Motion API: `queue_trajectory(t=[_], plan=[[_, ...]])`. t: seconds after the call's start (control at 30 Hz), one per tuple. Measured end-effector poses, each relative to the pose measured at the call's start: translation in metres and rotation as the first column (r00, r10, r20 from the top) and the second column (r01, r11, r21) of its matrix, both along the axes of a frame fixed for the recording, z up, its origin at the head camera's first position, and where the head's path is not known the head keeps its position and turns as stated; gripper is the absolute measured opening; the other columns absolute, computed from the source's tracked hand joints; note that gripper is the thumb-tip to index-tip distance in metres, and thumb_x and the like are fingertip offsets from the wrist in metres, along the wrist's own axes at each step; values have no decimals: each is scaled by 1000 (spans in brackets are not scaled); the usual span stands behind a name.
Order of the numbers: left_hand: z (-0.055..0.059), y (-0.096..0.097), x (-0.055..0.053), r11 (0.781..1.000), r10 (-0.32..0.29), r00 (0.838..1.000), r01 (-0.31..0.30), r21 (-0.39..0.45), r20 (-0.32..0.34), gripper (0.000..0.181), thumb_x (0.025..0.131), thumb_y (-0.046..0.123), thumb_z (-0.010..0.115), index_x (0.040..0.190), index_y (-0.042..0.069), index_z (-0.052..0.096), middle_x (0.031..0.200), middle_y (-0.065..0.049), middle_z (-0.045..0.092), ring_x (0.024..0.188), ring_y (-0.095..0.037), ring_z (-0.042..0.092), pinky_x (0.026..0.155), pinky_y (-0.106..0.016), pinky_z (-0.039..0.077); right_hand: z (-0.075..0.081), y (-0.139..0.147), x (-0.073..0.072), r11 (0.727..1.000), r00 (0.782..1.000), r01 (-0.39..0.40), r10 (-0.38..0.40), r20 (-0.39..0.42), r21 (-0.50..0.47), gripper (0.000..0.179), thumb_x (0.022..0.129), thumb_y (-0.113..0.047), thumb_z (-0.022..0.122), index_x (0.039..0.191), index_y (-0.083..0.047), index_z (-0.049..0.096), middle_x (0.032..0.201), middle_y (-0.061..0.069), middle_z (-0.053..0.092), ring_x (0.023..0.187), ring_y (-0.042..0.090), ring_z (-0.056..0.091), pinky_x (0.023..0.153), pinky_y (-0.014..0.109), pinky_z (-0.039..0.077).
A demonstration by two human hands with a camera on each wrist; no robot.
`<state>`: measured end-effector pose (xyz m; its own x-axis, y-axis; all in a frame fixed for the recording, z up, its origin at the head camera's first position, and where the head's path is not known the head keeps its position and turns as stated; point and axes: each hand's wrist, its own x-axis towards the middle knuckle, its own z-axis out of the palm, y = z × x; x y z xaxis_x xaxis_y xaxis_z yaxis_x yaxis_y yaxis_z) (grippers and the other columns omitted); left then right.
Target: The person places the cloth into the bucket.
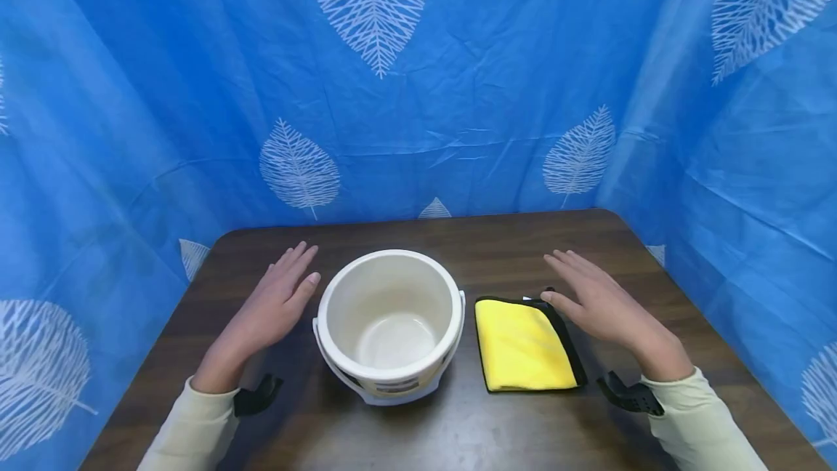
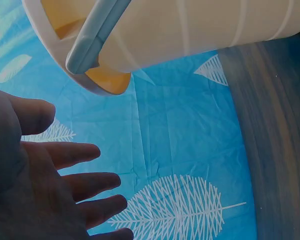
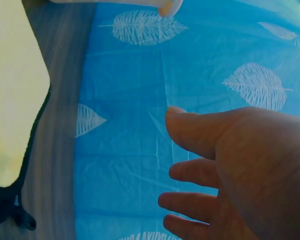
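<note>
A round white bucket (image 1: 392,384) with a pale handle stands upright on the table, and its inside looks bare. To its left my left hand (image 1: 277,304) hovers with straight fingers, apart from the bucket. In the left wrist view the bucket's side (image 2: 190,30) and handle (image 2: 97,37) fill the top, above my spread left hand (image 2: 55,175). A folded yellow cloth (image 1: 523,347) with black edging lies right of the bucket. My right hand (image 1: 601,304) is held over the cloth's right side, fingers extended, holding nothing. The right wrist view shows the cloth (image 3: 15,90) left of my right hand (image 3: 230,170).
The dark brown wooden table (image 1: 510,246) has rounded far corners. Blue curtains (image 1: 471,93) with white leaf prints hang behind it and along both sides. Each wrist wears a black strap (image 1: 258,396); the sleeves (image 1: 196,427) are pale.
</note>
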<state>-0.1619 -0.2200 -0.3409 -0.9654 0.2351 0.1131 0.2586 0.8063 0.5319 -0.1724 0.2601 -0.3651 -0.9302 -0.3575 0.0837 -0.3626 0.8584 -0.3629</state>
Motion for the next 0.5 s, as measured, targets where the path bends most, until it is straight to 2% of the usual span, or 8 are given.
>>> queue_trajectory(t=[0.3,0.5], plan=[[-5,5,-3,999,-22,1000,21,27,9,64,109,41,40,158,0,30,165,-25,17,152,-45,7,117,-67,5,-3,5,2,1000,1000,11,-11,-3,8,70,101,-33,64,153,4,38,158,30,31,145,52,23,111,71,22],[-4,4,-2,1000,4,1000,-5,31,16,65,109,41,41,158,0,30,165,-25,16,152,-45,6,118,-66,5,-7,2,2,1000,1000,2,-2,3,0,68,101,-32,65,153,3,39,158,29,33,146,51,23,111,71,22]])
